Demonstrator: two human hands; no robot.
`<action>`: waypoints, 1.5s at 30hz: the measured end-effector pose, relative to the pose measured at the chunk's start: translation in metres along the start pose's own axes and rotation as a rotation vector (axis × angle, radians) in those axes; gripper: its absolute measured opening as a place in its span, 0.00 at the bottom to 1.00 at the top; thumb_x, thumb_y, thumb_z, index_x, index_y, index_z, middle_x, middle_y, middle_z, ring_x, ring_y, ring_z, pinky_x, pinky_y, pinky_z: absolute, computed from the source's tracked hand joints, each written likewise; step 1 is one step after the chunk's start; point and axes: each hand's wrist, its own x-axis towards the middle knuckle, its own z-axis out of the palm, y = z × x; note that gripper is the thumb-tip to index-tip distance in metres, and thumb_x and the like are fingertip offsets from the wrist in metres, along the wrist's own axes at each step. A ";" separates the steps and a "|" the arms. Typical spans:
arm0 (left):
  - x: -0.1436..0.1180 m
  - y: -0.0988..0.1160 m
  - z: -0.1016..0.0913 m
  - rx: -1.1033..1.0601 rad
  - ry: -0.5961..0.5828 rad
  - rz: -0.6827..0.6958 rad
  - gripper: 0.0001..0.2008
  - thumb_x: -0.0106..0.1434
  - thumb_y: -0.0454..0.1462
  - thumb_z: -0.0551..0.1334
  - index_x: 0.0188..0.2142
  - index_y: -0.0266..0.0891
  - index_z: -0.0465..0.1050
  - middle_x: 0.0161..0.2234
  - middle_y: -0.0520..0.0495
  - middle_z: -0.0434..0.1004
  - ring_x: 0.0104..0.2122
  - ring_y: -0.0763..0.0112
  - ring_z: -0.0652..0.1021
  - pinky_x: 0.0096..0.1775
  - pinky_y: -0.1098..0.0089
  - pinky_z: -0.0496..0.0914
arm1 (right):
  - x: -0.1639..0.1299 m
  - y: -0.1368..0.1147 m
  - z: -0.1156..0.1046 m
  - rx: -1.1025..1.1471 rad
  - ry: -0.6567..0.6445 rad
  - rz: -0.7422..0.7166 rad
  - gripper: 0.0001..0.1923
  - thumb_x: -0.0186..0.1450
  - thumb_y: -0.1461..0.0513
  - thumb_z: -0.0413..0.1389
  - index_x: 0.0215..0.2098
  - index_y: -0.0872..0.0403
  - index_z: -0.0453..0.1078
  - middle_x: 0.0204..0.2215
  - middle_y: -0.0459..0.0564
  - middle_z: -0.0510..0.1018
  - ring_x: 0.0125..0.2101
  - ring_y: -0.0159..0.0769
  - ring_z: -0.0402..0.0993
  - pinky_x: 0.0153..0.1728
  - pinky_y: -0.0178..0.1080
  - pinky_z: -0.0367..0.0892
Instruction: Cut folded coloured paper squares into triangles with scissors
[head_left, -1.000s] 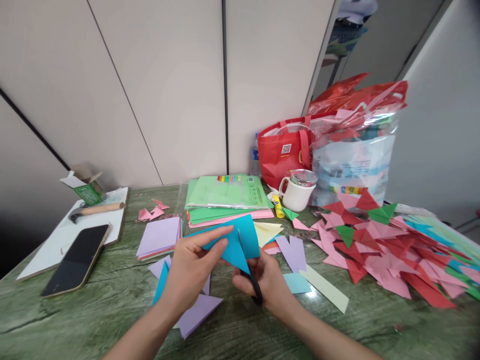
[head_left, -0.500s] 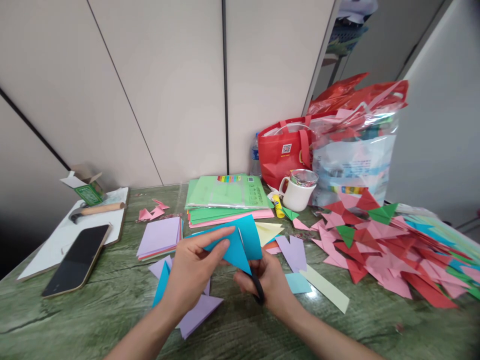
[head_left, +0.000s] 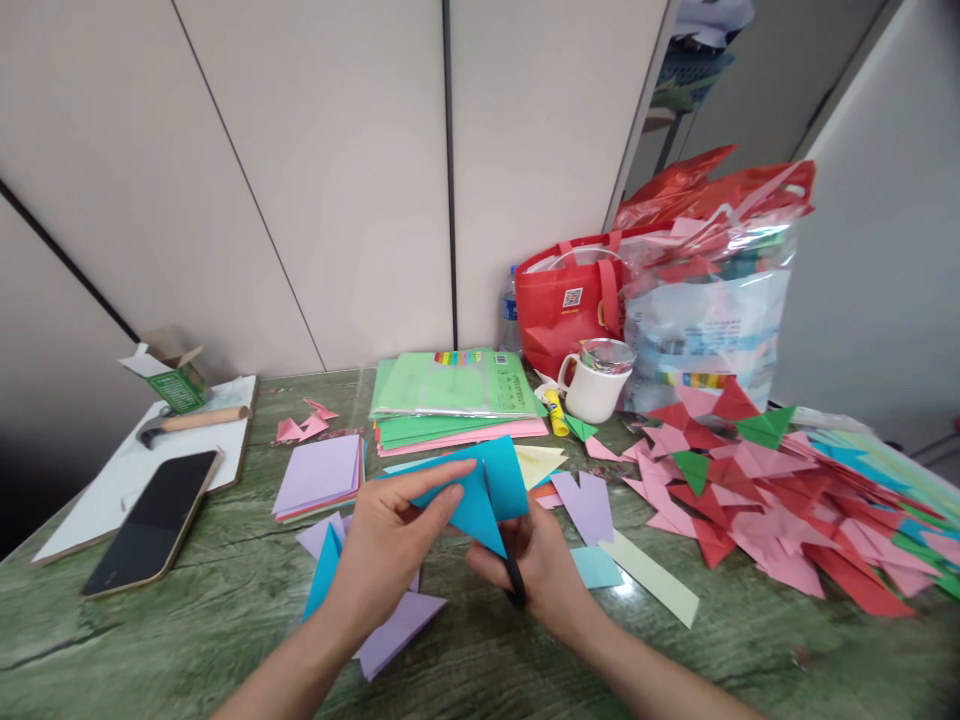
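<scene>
Pinched between the thumb and fingers of my left hand (head_left: 397,530) is a sheet of blue paper (head_left: 506,480), folded to a point at its lower end. My right hand (head_left: 536,560) grips scissors (head_left: 514,580) by their dark handles. Their blades run up along the fold, mostly hidden by the paper, with only a thin piece of metal showing. The blue sheet curls to the right of the blades. Purple folded pieces (head_left: 401,632) and a blue triangle (head_left: 322,575) lie under and beside my left wrist.
A stack of purple squares (head_left: 319,475) and green paper packs (head_left: 457,385) lie behind my hands. A white mug (head_left: 598,385) and a glue stick (head_left: 556,412) stand near a red bag (head_left: 566,310). Folded red and pink pieces (head_left: 765,500) heap at right; a phone (head_left: 154,520) and hammer (head_left: 191,420) lie left.
The scissor blades show less above the blue paper than before, and the slit along them looks wider. Both hands stay in nearly the same place.
</scene>
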 end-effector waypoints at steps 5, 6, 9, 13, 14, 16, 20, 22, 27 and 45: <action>-0.002 -0.002 0.000 0.048 -0.006 -0.013 0.13 0.54 0.39 0.64 0.40 0.44 0.78 0.33 0.49 0.82 0.28 0.67 0.79 0.33 0.66 0.76 | -0.001 -0.003 0.000 -0.012 0.017 0.005 0.20 0.44 0.62 0.65 0.31 0.53 0.60 0.25 0.44 0.73 0.24 0.33 0.68 0.27 0.34 0.66; -0.002 -0.001 0.000 0.056 -0.008 -0.016 0.13 0.54 0.39 0.64 0.41 0.44 0.78 0.32 0.49 0.82 0.27 0.67 0.79 0.33 0.65 0.76 | 0.000 -0.004 0.000 -0.010 0.021 0.013 0.21 0.43 0.61 0.65 0.31 0.53 0.61 0.26 0.45 0.74 0.25 0.34 0.69 0.28 0.35 0.67; -0.003 0.000 0.000 0.076 -0.012 -0.013 0.14 0.54 0.39 0.63 0.42 0.43 0.77 0.31 0.49 0.82 0.27 0.66 0.79 0.32 0.65 0.75 | 0.000 -0.005 0.000 0.004 0.025 0.016 0.22 0.43 0.61 0.66 0.32 0.53 0.61 0.26 0.45 0.74 0.27 0.36 0.70 0.30 0.36 0.67; -0.002 0.002 0.000 0.101 -0.031 -0.005 0.14 0.55 0.39 0.63 0.41 0.43 0.78 0.33 0.49 0.82 0.27 0.64 0.79 0.31 0.65 0.75 | 0.000 -0.003 -0.001 0.003 0.030 0.008 0.22 0.43 0.64 0.67 0.32 0.53 0.62 0.25 0.44 0.74 0.26 0.35 0.69 0.27 0.34 0.66; -0.002 0.002 0.001 0.103 -0.040 -0.006 0.14 0.55 0.39 0.63 0.42 0.43 0.77 0.33 0.49 0.82 0.27 0.63 0.79 0.31 0.65 0.75 | 0.000 -0.003 -0.001 0.005 0.031 0.007 0.22 0.43 0.64 0.67 0.33 0.53 0.62 0.25 0.44 0.74 0.25 0.34 0.69 0.27 0.33 0.65; -0.002 0.002 0.001 0.102 -0.056 -0.012 0.15 0.55 0.39 0.62 0.43 0.44 0.76 0.34 0.48 0.81 0.28 0.62 0.80 0.31 0.64 0.75 | 0.000 -0.003 -0.001 0.011 0.031 0.004 0.22 0.43 0.65 0.67 0.32 0.53 0.62 0.25 0.43 0.74 0.25 0.34 0.68 0.27 0.33 0.65; -0.002 0.003 0.001 0.107 -0.068 -0.016 0.16 0.55 0.40 0.62 0.44 0.43 0.76 0.34 0.48 0.81 0.28 0.61 0.80 0.33 0.62 0.74 | 0.000 -0.004 -0.001 0.018 0.051 0.004 0.22 0.41 0.66 0.67 0.30 0.53 0.62 0.22 0.41 0.73 0.22 0.31 0.66 0.24 0.32 0.64; -0.002 0.003 0.001 0.109 -0.062 -0.013 0.15 0.55 0.40 0.62 0.43 0.43 0.76 0.33 0.48 0.81 0.28 0.61 0.80 0.33 0.62 0.74 | 0.000 -0.005 -0.001 0.014 0.044 0.017 0.21 0.41 0.66 0.67 0.29 0.53 0.61 0.18 0.38 0.71 0.18 0.28 0.63 0.21 0.30 0.62; -0.002 0.003 0.001 0.102 -0.063 -0.007 0.15 0.55 0.40 0.62 0.43 0.43 0.77 0.31 0.49 0.82 0.28 0.61 0.80 0.32 0.63 0.74 | -0.001 -0.004 0.000 -0.026 0.029 0.065 0.20 0.44 0.66 0.66 0.27 0.52 0.60 0.13 0.36 0.68 0.14 0.28 0.61 0.16 0.30 0.58; -0.001 0.003 0.001 0.120 -0.096 -0.008 0.14 0.55 0.39 0.62 0.42 0.43 0.77 0.33 0.47 0.82 0.30 0.61 0.80 0.32 0.62 0.75 | 0.002 0.005 -0.001 0.029 0.060 0.023 0.23 0.40 0.60 0.68 0.30 0.51 0.61 0.15 0.38 0.68 0.16 0.30 0.61 0.16 0.32 0.58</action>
